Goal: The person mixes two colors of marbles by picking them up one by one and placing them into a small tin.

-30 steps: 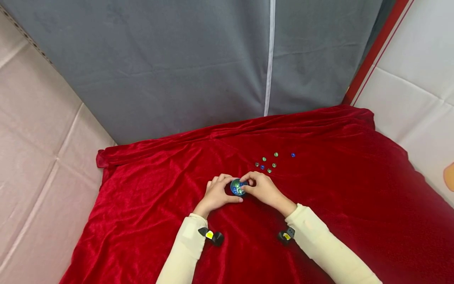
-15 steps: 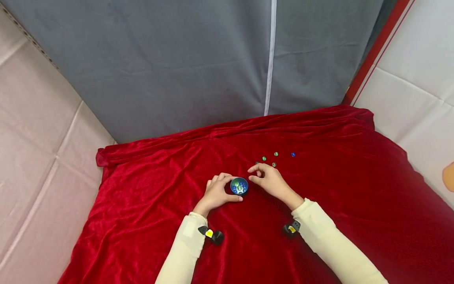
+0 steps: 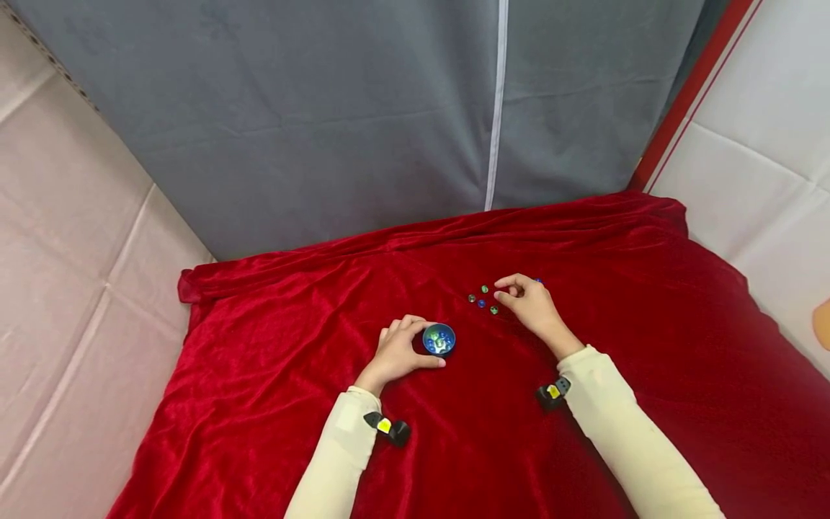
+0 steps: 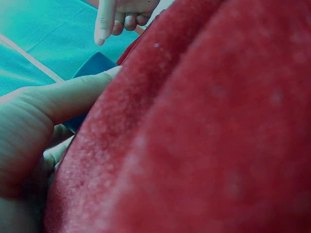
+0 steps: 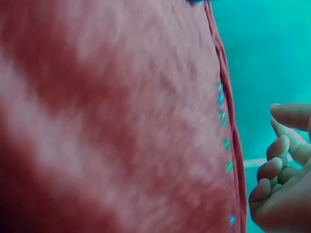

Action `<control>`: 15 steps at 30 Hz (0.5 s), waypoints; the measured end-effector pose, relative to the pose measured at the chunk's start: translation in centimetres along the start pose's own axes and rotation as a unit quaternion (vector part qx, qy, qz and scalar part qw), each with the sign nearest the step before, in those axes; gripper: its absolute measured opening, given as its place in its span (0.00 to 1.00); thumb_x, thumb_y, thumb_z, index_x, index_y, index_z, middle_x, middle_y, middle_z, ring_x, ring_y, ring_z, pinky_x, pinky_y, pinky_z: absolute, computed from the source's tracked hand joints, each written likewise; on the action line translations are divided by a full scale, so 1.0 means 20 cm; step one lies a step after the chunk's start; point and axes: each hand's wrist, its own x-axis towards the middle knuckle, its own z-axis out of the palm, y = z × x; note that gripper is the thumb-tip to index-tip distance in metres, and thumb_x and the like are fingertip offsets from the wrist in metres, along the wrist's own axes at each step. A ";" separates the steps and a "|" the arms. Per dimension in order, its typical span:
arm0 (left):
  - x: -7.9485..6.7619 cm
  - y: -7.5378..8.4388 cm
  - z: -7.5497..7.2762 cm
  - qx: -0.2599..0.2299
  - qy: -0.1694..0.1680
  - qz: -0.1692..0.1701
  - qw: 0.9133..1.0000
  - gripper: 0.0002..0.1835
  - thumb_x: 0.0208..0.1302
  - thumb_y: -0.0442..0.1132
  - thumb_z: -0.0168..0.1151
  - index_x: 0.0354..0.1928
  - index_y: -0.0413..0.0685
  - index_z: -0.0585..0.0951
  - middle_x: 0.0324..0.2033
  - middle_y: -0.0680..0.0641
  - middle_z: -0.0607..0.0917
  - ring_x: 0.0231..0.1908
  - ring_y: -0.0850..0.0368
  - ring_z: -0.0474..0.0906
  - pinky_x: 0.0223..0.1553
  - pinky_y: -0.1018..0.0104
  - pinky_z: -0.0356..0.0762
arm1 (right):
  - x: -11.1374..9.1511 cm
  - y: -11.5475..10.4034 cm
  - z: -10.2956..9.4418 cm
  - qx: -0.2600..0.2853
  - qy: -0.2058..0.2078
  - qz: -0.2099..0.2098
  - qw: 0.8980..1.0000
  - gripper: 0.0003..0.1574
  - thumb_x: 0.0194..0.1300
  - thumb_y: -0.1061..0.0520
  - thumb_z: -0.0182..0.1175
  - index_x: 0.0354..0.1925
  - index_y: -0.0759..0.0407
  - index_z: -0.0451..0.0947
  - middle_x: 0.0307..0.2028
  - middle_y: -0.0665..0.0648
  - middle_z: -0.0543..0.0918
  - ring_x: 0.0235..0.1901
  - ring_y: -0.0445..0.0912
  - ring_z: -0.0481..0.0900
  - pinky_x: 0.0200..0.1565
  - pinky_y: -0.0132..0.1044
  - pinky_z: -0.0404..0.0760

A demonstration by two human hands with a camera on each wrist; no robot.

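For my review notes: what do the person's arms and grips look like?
The left sleeve and right sleeve are long and pale cream. Near each wrist sits a small black device with a bright yellow marking: the left device and the right device. The left grip and right grip are bare, without gloves. No cables show.

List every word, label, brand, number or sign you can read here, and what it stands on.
No text is readable.
Left wrist's yellow patch, on a black device: too small to tell whether marked.
Right wrist's yellow patch, on another black device: likewise.
Blue container: no lettering visible.
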 end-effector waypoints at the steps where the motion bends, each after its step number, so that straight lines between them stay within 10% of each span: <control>1: 0.00 0.00 0.00 0.000 0.000 -0.001 1.000 0.36 0.37 0.57 0.75 0.54 0.61 0.77 0.49 0.57 0.73 0.49 0.57 0.63 0.49 0.59 0.54 | 0.01 0.01 -0.01 -0.002 0.007 0.002 1.000 0.13 0.61 0.55 0.59 0.44 0.59 0.78 0.28 0.51 0.67 0.22 0.40 0.62 0.25 0.30 0.63; 15: 0.00 0.00 0.00 -0.010 -0.005 -0.006 1.000 0.36 0.37 0.57 0.75 0.54 0.61 0.77 0.48 0.57 0.73 0.49 0.57 0.63 0.50 0.59 0.54 | 0.04 0.12 -0.04 -0.035 0.063 0.005 0.997 0.12 0.59 0.56 0.60 0.41 0.58 0.79 0.27 0.51 0.69 0.23 0.41 0.64 0.27 0.31 0.64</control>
